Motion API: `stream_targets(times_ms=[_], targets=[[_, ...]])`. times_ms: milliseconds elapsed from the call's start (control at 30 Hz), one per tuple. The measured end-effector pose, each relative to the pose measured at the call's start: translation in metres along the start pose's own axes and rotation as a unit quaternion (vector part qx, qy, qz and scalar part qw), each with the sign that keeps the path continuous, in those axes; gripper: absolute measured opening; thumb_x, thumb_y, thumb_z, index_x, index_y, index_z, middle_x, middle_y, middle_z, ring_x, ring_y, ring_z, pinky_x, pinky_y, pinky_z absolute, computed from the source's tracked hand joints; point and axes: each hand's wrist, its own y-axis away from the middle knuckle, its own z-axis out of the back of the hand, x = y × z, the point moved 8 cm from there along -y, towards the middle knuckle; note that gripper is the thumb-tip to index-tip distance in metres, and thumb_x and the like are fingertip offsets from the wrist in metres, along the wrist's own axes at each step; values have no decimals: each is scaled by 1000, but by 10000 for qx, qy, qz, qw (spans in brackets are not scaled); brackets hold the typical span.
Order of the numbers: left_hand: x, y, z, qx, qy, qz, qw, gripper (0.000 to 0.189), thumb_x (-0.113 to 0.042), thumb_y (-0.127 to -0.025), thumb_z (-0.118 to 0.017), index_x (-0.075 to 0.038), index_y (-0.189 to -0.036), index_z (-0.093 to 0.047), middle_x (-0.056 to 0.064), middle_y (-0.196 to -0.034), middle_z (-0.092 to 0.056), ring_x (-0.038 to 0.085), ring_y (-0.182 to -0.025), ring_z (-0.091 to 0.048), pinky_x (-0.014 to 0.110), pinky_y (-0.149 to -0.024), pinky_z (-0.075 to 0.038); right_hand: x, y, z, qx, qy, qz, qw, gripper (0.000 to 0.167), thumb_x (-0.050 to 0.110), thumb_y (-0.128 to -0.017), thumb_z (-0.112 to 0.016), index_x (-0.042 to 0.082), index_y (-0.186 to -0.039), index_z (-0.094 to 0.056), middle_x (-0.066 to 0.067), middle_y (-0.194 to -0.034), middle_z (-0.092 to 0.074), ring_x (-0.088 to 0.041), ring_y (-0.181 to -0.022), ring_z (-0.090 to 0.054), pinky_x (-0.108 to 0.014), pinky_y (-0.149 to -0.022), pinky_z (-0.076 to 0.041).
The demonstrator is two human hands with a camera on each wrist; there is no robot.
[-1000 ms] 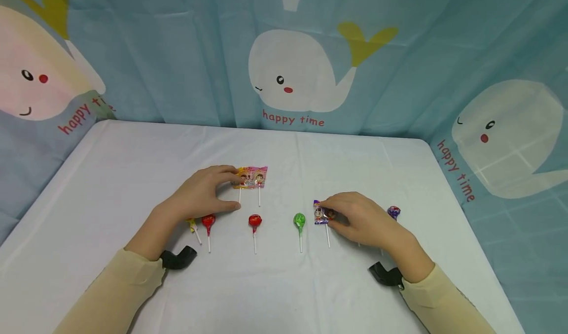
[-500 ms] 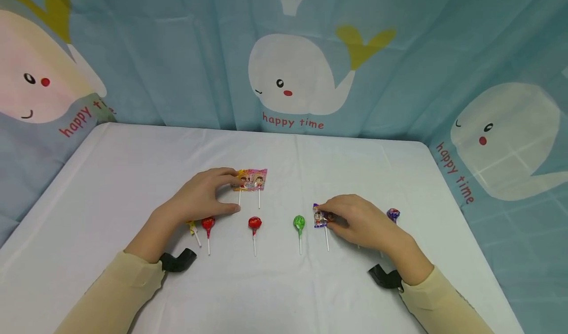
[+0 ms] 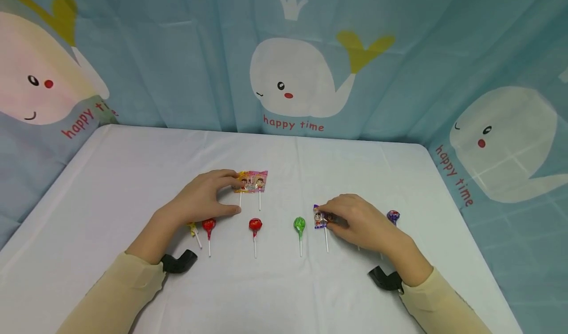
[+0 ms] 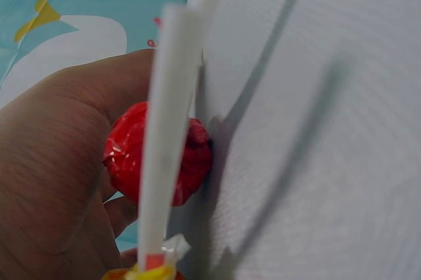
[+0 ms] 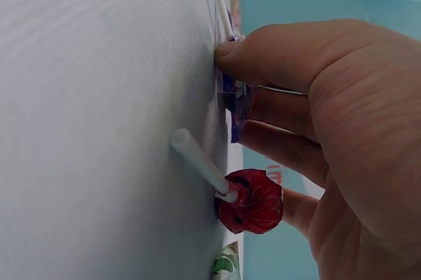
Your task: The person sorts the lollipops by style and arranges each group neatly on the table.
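My left hand [image 3: 201, 193] reaches over a yellow-wrapped lollipop [image 3: 245, 182], fingertips on its wrapper and thumb stretched toward the end of its stick. A pink-wrapped lollipop [image 3: 260, 180] lies against it on the right. In the left wrist view a red lollipop [image 4: 125, 152] is close below the palm. My right hand [image 3: 361, 220] holds a purple-wrapped lollipop [image 3: 317, 217] flat on the table, index finger at its upper edge and thumb [image 5: 230, 53] at the lower. Another red lollipop [image 5: 253, 204] sits under the right palm, hidden from the head view.
On the white tablecloth [image 3: 284, 294], a red lollipop [image 3: 255, 224] and a green lollipop [image 3: 299, 224] lie between the hands. A blue-purple lollipop [image 3: 393, 217] is beyond the right wrist. A yellow lollipop [image 3: 193, 228] is partly under the left wrist. A blue whale-print curtain [image 3: 199, 78] stands behind.
The head view has tilted up slightly, so everything sits a little lower in it. Both hands keep their places at the lollipops.
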Motion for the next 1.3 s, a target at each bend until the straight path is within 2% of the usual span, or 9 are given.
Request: stream_targets(times_ms=[500, 800, 1300], targets=[[-1, -1, 0, -25, 28, -15, 10000, 62, -47, -88, -89, -25, -144, -73, 8, -160, -56, 37, -151, -46, 68, -122, -37, -3, -1, -1, -49, -81, 12, 10000, 44, 16, -97, -85, 11, -139, -75, 8, -125, -76, -14, -116, -70, -46, -110, -53], [-2, 0, 1, -19, 15, -75, 10000, 61, -45, -89, -88, -24, -144, -73, 8, -160, -56, 37, -151, -46, 68, -122, -37, 1, -3, 3, -76, 65, 20, 9999, 39, 18, -98, -83, 10, -135, -76, 6, -125, -76, -16, -118, -70, -46, -113, -51], [-1, 1, 1, -9, 15, -77, 10000, 62, -46, -89, -88, -24, -145, -73, 8, -160, -56, 37, -152, -46, 68, -122, -37, 6, -9, 6, -223, 147, 244, 9993, 37, 17, -98, -83, 9, -134, -76, 6, -122, -77, -15, -115, -71, -44, -111, -52]])
